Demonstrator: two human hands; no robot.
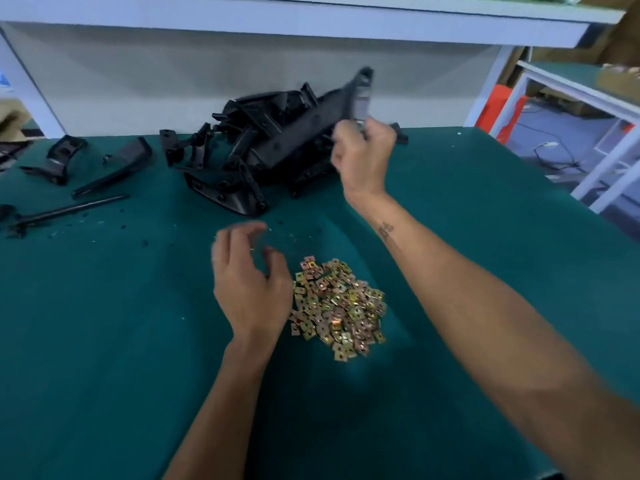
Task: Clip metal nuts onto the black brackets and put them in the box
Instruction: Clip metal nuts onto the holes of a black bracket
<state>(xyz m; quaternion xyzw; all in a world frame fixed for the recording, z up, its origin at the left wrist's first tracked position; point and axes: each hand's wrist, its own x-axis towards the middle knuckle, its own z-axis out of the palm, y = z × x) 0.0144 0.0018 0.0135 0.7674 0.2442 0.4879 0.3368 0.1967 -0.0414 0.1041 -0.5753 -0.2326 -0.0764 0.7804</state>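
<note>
Green cloth covers the table (104, 341), which runs back to a pale wall under a white shelf (311, 19). Beyond its right edge stands a white metal frame (595, 133) with something orange (498, 102) behind it.

At the back of the table, near the middle, lies a heap of black brackets (263, 147). A few loose black parts (114, 168) are scattered to the left of it, among them a thin rod (69, 211) lying flat.

The right hand (363, 157) is raised over the right side of the heap, fingers curled tight around the end of one long black bracket (311, 133). That bracket slants up and to the right, its far end above the hand and blurred.

The left hand (249, 285) hovers low over the cloth, fingers loosely bent and spread, holding nothing that can be seen; its fingertips are blurred. Just to its right, touching the edge of the hand in this view, sits a pile of small square metal nuts (339, 306), brass and copper in colour, heaped on the cloth in front of the bracket heap.

Small specks of debris (145, 242) dot the cloth between the hands and the loose parts.
</note>
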